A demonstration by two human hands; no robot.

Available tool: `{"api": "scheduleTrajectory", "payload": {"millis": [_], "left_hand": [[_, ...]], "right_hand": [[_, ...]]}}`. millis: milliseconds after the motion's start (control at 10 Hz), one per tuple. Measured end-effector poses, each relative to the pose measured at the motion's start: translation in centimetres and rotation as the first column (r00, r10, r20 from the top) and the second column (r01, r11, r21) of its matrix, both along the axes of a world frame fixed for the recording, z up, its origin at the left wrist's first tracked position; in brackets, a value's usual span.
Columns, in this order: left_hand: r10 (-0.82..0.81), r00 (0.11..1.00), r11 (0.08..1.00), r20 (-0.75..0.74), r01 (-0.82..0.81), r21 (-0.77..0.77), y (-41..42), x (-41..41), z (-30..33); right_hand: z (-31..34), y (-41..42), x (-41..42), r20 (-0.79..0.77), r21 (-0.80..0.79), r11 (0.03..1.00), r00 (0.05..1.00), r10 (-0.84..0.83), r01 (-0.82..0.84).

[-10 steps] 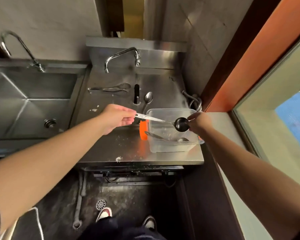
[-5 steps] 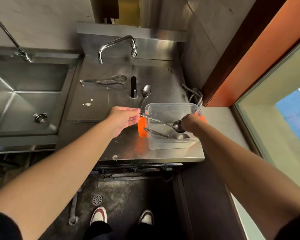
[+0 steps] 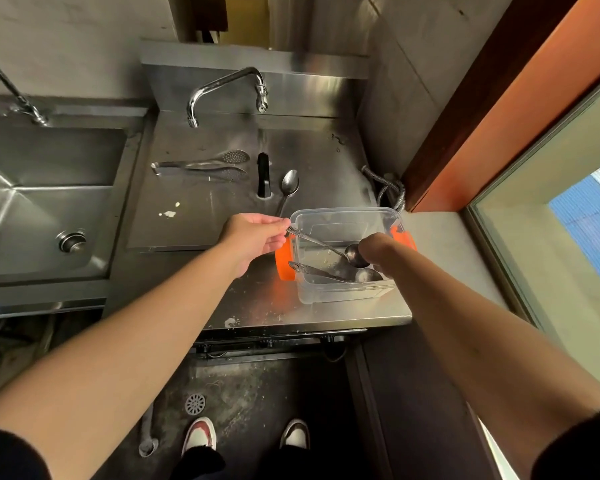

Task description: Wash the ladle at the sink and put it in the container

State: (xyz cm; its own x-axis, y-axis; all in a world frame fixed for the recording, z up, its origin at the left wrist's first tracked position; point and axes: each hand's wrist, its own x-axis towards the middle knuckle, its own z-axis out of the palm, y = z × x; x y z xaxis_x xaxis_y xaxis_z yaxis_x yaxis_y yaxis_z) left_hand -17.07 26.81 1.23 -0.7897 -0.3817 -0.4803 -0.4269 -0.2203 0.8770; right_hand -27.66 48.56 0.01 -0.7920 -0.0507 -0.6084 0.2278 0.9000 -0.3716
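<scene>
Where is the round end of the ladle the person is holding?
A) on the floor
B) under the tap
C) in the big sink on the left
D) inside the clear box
D: the ladle slants down from the left hand, and its bowl sits inside the clear container beside the right hand.

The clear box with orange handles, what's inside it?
Inside the container one ladle lies on the bottom. A second ladle, held by both hands, dips in. The right hand hides the far corner.
</scene>
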Motion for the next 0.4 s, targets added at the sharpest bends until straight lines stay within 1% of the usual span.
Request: {"api": "scheduleTrajectory", "payload": {"millis": [100, 200, 300, 400], "left_hand": [[0.01, 1.0, 1.0, -0.004, -0.011, -0.02, 0.1, -0.1, 0.2], [0.005, 1.0, 1.0, -0.001, -0.005, -0.023, 0.0, 0.1, 0.1], [-0.027, 1.0, 1.0, 0.007, 0.027, 0.004, -0.4, 0.7, 0.7], [-0.106, 0.994, 0.994, 0.026, 0.106, -0.014, -1.3, 1.6, 1.8]], "right_hand": [[0.6, -0.2, 0.1, 0.026, -0.002, 0.997, 0.997, 0.079, -0.079], [0.9, -0.1, 0.5, -0.022, 0.003, 0.995, 0.995, 0.102, -0.102], [2.2, -0.2, 1.0, -0.081, -0.029, 0.993, 0.99, 0.116, -0.118], [4.5, 0.6, 2.5, -0.126, -0.168, 0.986, 0.992, -0.024, 0.002]]}}
